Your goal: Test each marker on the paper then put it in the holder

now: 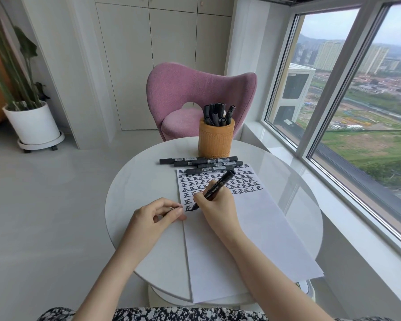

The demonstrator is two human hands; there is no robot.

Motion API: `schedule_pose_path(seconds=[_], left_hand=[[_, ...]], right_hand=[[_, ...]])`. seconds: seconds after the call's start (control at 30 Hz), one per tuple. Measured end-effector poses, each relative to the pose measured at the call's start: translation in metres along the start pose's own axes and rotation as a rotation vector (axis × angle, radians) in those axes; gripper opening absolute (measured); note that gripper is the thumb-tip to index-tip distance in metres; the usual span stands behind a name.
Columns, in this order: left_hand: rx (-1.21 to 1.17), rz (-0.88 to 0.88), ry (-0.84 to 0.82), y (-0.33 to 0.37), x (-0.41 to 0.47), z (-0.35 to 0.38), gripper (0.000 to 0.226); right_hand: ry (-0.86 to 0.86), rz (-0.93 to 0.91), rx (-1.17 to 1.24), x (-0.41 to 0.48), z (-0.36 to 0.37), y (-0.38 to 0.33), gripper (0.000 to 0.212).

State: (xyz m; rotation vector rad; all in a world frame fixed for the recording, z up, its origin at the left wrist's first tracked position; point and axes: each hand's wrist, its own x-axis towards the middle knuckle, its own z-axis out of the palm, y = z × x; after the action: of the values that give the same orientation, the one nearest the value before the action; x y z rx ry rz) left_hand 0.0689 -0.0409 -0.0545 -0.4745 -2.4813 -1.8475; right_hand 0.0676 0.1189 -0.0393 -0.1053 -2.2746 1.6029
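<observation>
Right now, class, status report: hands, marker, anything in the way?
Right hand grips black marker, tip on paper. Left hand curled at paper's edge, grip unclear. Loose markers lie before holder; nothing blocks it.

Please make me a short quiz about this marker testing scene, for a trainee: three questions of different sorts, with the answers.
1. True or false: the right hand holds a black marker with its tip on the paper.
2. The loose markers lie: A) side by side at the paper's far end, near the holder; B) at the paper's near end; C) to the left of the left hand.
3. Fill in: the left hand rests at the paper's ___ edge.
Key: 1 true; 2 A; 3 left.
</observation>
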Motion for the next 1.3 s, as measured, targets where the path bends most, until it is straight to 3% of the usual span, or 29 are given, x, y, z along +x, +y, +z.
schedule_pose_path(seconds=[0.4, 0.73, 0.97, 1.3], left_hand=[[-0.131, -0.009, 0.068, 0.005, 0.004, -0.005, 0.019], [-0.198, -0.062, 0.117, 0.013, 0.005, -0.004, 0.016], [-0.243, -0.015, 0.11, 0.026, 0.004, 0.011, 0.01], [-0.273, -0.03, 0.188, 0.031, 0.005, 0.022, 0.007]], right_hand=[[-0.068, 0.242, 0.51, 0.001, -0.017, -0.011, 0.049], [-0.063, 0.142, 0.368, -0.009, -0.012, -0.026, 0.064], [-0.09, 0.103, 0.329, -0.012, -0.004, -0.021, 0.039], [-0.163, 0.117, 0.349, -0.007, -0.009, -0.021, 0.042]])
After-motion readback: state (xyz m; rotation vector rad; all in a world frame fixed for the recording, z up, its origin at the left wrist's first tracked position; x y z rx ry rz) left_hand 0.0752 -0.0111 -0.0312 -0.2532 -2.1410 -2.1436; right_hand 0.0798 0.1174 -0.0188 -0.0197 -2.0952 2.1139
